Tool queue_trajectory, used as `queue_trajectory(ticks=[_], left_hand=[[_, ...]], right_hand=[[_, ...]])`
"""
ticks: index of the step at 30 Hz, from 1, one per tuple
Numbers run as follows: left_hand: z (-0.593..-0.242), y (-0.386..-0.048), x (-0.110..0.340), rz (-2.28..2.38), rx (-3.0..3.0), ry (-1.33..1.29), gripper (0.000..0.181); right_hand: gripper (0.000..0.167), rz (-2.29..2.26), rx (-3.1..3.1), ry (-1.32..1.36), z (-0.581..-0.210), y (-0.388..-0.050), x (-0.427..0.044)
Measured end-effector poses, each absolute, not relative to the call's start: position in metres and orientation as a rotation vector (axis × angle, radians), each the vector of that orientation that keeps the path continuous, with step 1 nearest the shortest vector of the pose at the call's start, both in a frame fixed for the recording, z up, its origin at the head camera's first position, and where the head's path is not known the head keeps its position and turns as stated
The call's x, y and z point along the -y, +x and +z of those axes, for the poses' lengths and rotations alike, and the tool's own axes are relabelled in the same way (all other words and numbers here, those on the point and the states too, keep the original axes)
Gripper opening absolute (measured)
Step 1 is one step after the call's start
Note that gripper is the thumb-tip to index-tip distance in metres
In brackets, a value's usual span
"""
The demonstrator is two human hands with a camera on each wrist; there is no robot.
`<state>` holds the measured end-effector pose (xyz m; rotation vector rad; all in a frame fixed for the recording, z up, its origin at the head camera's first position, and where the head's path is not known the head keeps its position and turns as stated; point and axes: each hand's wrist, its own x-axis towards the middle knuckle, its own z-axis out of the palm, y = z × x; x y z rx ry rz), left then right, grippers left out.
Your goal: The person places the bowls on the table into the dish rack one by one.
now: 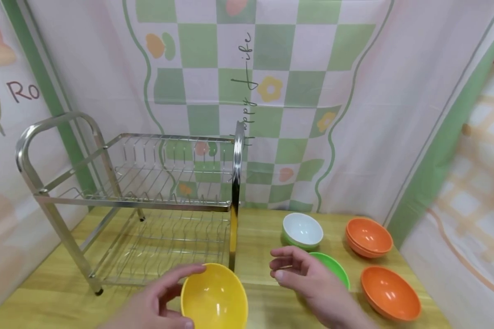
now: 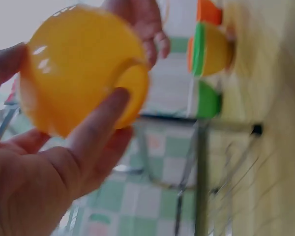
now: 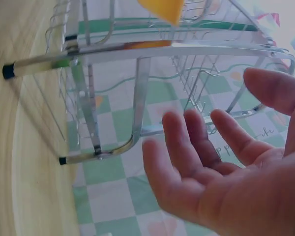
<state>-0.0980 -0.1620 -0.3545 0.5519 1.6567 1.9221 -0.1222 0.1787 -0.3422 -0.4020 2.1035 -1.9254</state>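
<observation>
A yellow bowl point(image 1: 216, 299) is held by my left hand point(image 1: 158, 299) at the bottom of the head view, its inside facing the camera. In the left wrist view the bowl's point(image 2: 83, 54) rounded outside shows, with one finger against its foot ring and other fingers at the rim. My right hand point(image 1: 308, 281) hovers with loosely bent fingers to the right of the bowl, holding nothing. Behind it, partly covered, sits a green bowl point(image 1: 333, 268). The right wrist view shows the right hand's point(image 3: 216, 172) fingers spread apart, with a piece of the yellow bowl point(image 3: 164, 9) at the top.
A two-tier metal dish rack point(image 1: 136, 204) stands on the left of the wooden table point(image 1: 259, 301). A white-lined bowl point(image 1: 302, 230) with a green outside is farther back. Stacked orange bowls point(image 1: 368, 235) and another orange bowl point(image 1: 390, 292) sit at the right.
</observation>
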Motion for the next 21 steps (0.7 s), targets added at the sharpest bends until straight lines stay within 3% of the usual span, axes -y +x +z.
queue_trajectory(ticks=[12, 21], left_hand=[[-0.335, -0.108, 0.197, 1.577, -2.339, 0.629, 0.074], [-0.331, -0.111, 0.194, 1.506, -2.446, 0.404, 0.071]], right_hand=[[0.045, -1.969, -2.314, -0.472, -0.347, -0.135, -0.139], [0.050, -2.164, -2.217, -0.523, -0.354, -0.142, -0.114]])
